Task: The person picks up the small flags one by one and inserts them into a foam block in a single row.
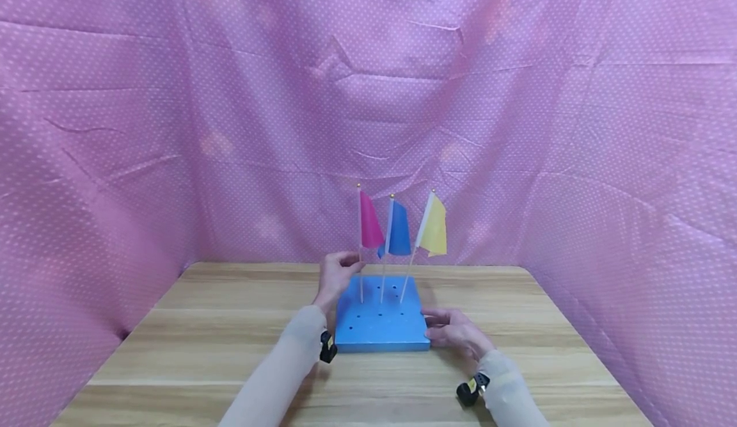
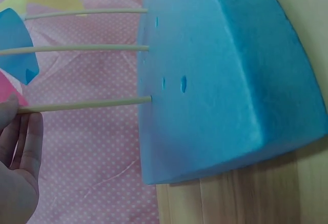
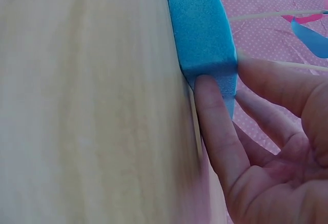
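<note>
A blue foam block with several small holes lies on the table. Three small flags stand in a row in it: a pink flag, a blue flag and a yellow flag that leans right. My left hand pinches the pink flag's thin stick below the cloth; the stick's lower end sits in a hole, as the left wrist view shows. At the block's right side is my right hand, its extended fingers touching the side near the front corner.
The wood-grain table runs out in front and to both sides of the block. Pink dotted cloth hangs behind and at both sides. Each sleeved wrist carries a small black camera.
</note>
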